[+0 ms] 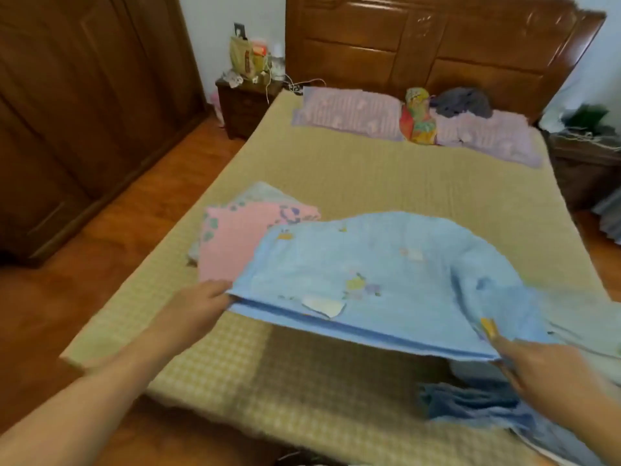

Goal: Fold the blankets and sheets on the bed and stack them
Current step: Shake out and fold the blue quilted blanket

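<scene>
A light blue blanket (376,270) with small flower prints is held folded above the bed, its doubled near edge lifted off the mat. My left hand (198,306) grips that edge at its left corner. My right hand (537,361) grips the right corner, with its fingers under the cloth. Behind the left corner lies a folded pink blanket (235,243) on a pale folded sheet (265,191). Under my right hand, a darker blue cloth (470,401) lies crumpled at the bed's near right edge.
The bed (353,173) has a yellow-green woven mat. Two lilac pillows (349,109), a colourful bundle (418,119) and a grey cloth (463,102) lie by the wooden headboard. A cluttered nightstand (248,99) stands at the left, a wardrobe (84,95) beyond the wooden floor.
</scene>
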`<state>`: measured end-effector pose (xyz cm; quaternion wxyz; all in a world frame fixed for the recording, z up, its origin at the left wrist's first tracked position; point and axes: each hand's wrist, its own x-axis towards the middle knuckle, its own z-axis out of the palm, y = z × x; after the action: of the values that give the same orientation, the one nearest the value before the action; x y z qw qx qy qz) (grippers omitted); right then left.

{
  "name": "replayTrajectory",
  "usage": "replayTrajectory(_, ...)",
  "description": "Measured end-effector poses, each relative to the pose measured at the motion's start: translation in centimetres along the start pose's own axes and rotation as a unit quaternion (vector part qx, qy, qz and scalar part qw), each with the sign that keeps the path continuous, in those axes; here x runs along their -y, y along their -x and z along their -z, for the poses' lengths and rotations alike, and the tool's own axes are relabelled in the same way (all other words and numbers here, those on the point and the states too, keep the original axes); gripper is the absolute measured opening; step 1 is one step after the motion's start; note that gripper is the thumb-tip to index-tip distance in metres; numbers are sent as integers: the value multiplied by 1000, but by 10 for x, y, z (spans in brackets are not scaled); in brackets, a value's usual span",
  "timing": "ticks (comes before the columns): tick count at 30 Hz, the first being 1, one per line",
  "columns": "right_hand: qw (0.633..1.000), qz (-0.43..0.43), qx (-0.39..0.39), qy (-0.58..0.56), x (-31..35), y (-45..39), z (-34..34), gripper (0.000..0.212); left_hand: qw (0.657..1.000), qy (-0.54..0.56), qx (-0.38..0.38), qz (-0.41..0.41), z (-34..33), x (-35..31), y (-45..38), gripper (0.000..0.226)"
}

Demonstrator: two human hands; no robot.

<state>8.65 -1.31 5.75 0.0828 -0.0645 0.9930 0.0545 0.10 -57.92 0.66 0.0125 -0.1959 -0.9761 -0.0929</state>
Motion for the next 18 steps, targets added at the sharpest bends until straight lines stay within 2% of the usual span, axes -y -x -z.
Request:
replayTrajectory(2,998,19,56,-8,19,10,-60,70,998,27,54,0,-68,-1,48,32)
replayTrajectory(3,996,26,85,-8,28,15,-85,79,996,27,81,10,-97,-4,72,41)
replayTrajectory(5,992,35,123,-22,41,23,-133,99,986,66,126,84,-144,-15,109,55)
replayTrajectory(6,988,39,144,-39,51,23,-145,102,980,84,137,117,-158,-27,120,55)
replayTrajectory(8,977,55,199,-47,69,19,-153,83,963,129,154,181,-177,-51,134,42)
replayTrajectory(10,970,61,233,-30,80,17,-156,56,936,186,147,261,-183,-72,136,14)
replayTrajectory(11,969,59,237,-26,80,18,-160,51,910,225,133,321,-186,-79,135,12)
replayTrajectory(13,969,43,242,-34,79,18,-160,53,835,282,70,468,-189,-87,128,29)
replayTrajectory(14,971,38,231,-38,77,19,-160,59,789,302,41,533,-190,-89,125,32)
replayTrajectory(16,979,43,193,-55,73,21,-158,72,694,346,35,630,-192,-85,120,31)
replayTrajectory(18,985,55,155,-50,71,24,-154,81,583,391,32,712,-195,-80,116,43)
